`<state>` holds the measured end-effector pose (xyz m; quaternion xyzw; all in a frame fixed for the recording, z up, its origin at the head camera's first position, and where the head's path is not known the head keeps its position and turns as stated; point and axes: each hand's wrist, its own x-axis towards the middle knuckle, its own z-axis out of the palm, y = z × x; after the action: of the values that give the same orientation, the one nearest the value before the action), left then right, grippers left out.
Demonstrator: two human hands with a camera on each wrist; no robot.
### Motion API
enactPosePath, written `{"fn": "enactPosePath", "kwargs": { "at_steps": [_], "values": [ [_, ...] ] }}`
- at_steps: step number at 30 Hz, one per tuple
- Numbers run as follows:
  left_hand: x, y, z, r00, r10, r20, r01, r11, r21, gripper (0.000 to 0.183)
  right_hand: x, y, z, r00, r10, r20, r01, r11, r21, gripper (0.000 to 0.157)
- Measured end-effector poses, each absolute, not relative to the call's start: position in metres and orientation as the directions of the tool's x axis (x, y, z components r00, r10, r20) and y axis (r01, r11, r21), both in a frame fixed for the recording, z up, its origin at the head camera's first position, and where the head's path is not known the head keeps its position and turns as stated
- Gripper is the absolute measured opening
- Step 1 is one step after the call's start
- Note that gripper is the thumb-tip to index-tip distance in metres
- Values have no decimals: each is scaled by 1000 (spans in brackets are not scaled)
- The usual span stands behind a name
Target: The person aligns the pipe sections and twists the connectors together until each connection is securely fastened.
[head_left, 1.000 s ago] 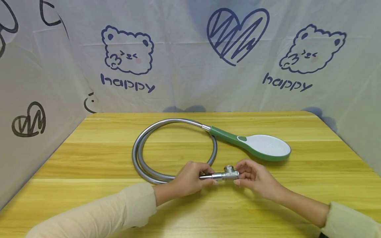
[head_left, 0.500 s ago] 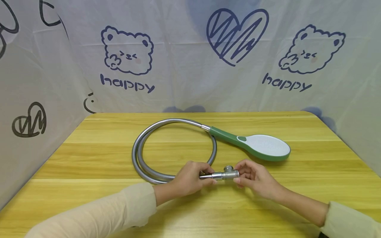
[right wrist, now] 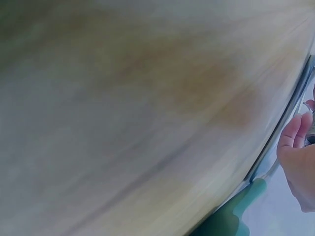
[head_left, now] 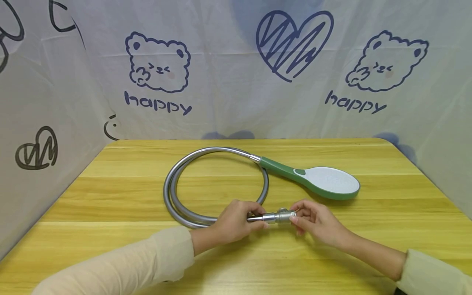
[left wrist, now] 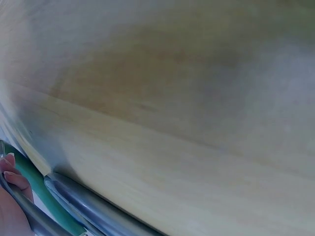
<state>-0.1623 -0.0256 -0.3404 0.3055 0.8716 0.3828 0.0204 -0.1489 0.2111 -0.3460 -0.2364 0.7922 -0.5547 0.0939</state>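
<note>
In the head view my left hand (head_left: pixel 234 222) grips the chrome end of a grey shower hose (head_left: pixel 170 192), thumb below and fingers above. A small silver metal tee fitting (head_left: pixel 284 216) sits at that hose end, in line with it. My right hand (head_left: pixel 321 224) pinches the fitting's far end between thumb and fingers. The fitting's side outlet shows only as a low bump on top. Past both hands lies a green and white hand shower (head_left: pixel 330 180), joined to the hose's other end. The wrist views catch only parts of the left hand (left wrist: pixel 15 196) and right hand (right wrist: pixel 300 157).
The hose lies in a loose coil on the yellow wooden table (head_left: pixel 110 246), left of and behind the hands. A pale cloth (head_left: pixel 221 82) with bear and heart drawings hangs behind the table, and more cloth stands along the sides.
The fitting's side outlet has turned from standing up to facing more away. My right thumb has rolled up over the fitting's end. Left hand, hose coil and hand shower stay put.
</note>
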Motion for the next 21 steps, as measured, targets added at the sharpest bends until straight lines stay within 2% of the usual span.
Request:
{"fn": "enactPosePath", "kwargs": {
  "at_steps": [9, 15, 21],
  "values": [
    [-163, -26, -341, -811, 548, 206, 521, 515, 681, 15, -148, 211, -346, -856, -503, 122, -280, 251, -927, 34],
    [-163, -26, -342, -806, 552, 212, 527, 508, 682, 15, -149, 211, -348, -848, -506, 159, -326, 261, -909, 28],
    [-162, -27, -343, -799, 559, 222, 539, 502, 677, 15, -149, 212, -345, -865, -479, 150, -335, 328, -883, 27]
  ]
}}
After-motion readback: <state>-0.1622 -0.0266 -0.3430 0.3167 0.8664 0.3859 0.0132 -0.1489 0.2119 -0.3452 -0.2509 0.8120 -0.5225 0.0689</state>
